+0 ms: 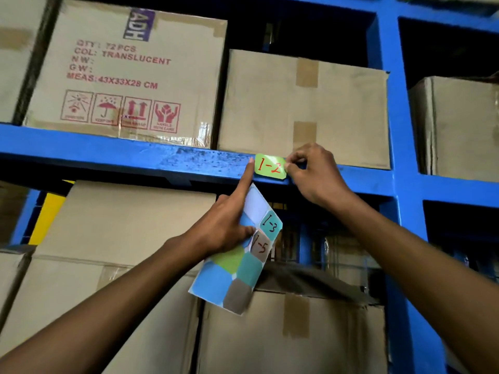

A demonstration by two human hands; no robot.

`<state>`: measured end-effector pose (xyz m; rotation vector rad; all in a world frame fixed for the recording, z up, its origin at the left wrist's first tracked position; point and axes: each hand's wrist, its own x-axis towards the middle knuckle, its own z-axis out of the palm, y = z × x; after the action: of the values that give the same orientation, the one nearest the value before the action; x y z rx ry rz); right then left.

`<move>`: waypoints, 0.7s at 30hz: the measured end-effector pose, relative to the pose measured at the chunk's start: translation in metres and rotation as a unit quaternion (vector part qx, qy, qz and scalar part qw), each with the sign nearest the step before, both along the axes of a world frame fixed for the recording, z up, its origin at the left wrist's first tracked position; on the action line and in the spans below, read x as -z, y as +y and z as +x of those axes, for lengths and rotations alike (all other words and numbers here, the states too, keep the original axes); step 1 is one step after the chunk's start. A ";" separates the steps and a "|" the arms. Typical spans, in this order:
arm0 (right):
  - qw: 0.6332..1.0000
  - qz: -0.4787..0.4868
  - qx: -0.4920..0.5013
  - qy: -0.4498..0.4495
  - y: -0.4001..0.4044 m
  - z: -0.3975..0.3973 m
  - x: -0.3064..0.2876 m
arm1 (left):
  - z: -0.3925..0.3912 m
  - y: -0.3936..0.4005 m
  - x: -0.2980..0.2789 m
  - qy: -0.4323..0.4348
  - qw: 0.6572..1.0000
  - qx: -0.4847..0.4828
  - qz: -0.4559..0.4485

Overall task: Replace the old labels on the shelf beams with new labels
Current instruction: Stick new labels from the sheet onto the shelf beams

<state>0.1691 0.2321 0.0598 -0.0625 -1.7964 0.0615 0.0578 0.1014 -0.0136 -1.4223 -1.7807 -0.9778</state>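
A green label [270,166] marked "1-2" in red lies against the front of the blue shelf beam [108,149]. My right hand [313,174] pinches the label's right edge between thumb and fingers. My left hand [226,225] grips a sheet of coloured labels [232,265], with "1-3" and "1-5" written on two of them, while its index finger points up and touches the green label's left edge. The beam paint left of the label is scuffed and worn.
Cardboard boxes fill the shelves: a printed box [127,74] and a plain box [302,109] above the beam, more boxes [291,336] below. A blue upright post [397,157] stands to the right, with another box [456,128] beyond it.
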 end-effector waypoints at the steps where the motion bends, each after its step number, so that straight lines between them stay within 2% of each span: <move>1: 1.000 0.007 0.006 -0.005 0.001 0.000 -0.001 | 0.000 0.001 -0.003 0.004 1.000 0.002 -0.010; 10: 0.999 0.035 0.037 -0.010 0.002 -0.001 -0.002 | 0.000 0.013 -0.021 -0.006 0.995 -0.055 -0.078; 21: 0.999 0.026 0.046 0.006 0.000 0.001 -0.003 | 0.001 0.011 -0.021 0.021 0.992 -0.079 -0.092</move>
<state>0.1699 0.2321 0.0626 -0.1060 -1.7794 -0.0510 0.0589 0.1123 0.0075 -1.3751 -1.9608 -0.7130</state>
